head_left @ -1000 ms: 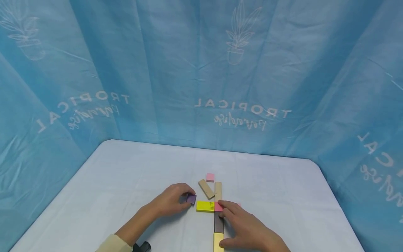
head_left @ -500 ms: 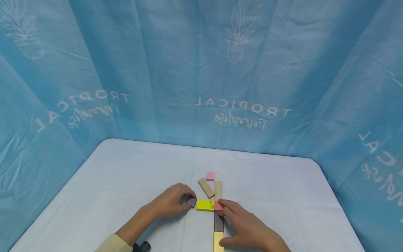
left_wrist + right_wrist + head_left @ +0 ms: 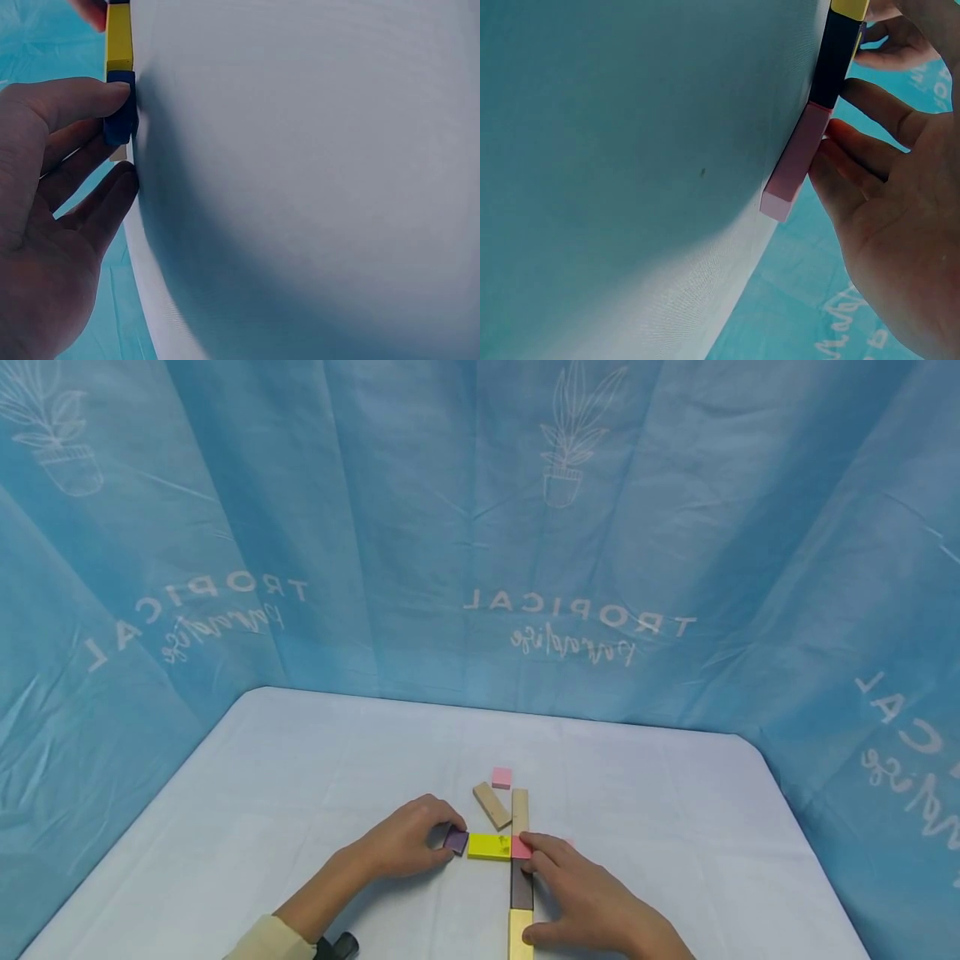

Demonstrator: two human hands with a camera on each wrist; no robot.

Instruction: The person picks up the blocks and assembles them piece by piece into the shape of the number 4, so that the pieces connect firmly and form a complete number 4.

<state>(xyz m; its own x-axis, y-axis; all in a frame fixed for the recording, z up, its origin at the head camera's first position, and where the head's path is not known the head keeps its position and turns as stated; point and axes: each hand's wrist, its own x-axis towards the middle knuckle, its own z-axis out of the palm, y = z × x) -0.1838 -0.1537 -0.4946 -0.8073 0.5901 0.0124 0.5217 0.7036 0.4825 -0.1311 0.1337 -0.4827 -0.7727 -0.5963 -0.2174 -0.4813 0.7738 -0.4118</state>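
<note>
My left hand [image 3: 408, 837] pinches a small dark purple block [image 3: 456, 841] between thumb and fingers, right at the left end of a bright yellow block [image 3: 489, 847]. That yellow block butts against a pink-red square block [image 3: 520, 848]. My right hand [image 3: 588, 893] rests along the blocks, its fingertips at the pink-red square and dark grey block [image 3: 521, 883], its thumb at a pale yellow block [image 3: 519, 935]. In the right wrist view a long pink block [image 3: 795, 161] lies beside its fingers, mostly hidden from the head view behind the hand.
A plain wooden block [image 3: 520, 810] continues the column away from me. Another wooden block [image 3: 491, 806] lies slanted beside it, with a light pink square [image 3: 502, 777] beyond. Everything lies on a white-covered table [image 3: 337, 735]; a blue printed curtain [image 3: 420, 527] hangs around it.
The left hand has brought the purple block slightly nearer to me and turned it, up to the yellow block's left end. The right hand has stayed in place.
</note>
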